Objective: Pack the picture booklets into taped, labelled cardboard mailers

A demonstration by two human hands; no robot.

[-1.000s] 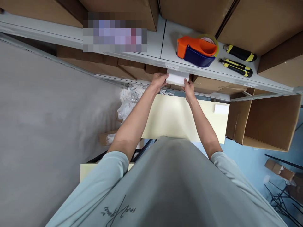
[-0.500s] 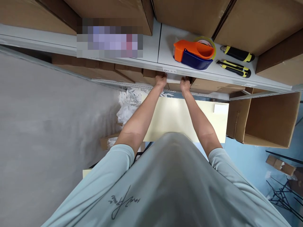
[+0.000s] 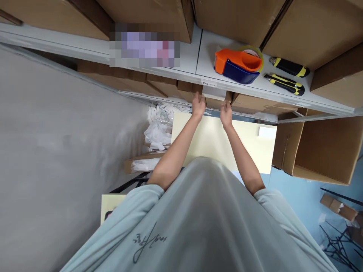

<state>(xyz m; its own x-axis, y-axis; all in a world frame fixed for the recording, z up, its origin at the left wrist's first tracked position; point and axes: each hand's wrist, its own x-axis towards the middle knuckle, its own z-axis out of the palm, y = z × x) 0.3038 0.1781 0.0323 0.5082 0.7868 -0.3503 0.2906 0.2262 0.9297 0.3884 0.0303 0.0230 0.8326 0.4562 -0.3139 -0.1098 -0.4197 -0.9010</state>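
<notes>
My left hand [image 3: 199,105] is just in front of the lower shelf, its fingers loosely curled and a little blurred, with nothing seen in them. Level with it, my right hand [image 3: 226,114] has its fingers partly bent and also looks bare. Beyond and between the two hands lies a white flat-faced item [image 3: 214,92], probably a box, set among brown cardboard boxes on the lower shelf. Its back is hidden under the upper shelf. Both hands appear apart from it.
The upper shelf [image 3: 208,42] holds an orange-and-blue tape dispenser [image 3: 238,65], two utility knives [image 3: 285,84] and large cartons. Below is a pale yellow tabletop [image 3: 210,138] with a small white box [image 3: 267,132]. An open carton [image 3: 329,147] stands right; white scraps [image 3: 157,130] lie left.
Both hands have let go of the white item's two sides and drawn back toward me. The white item stays on the lower shelf. The view has shifted slightly.
</notes>
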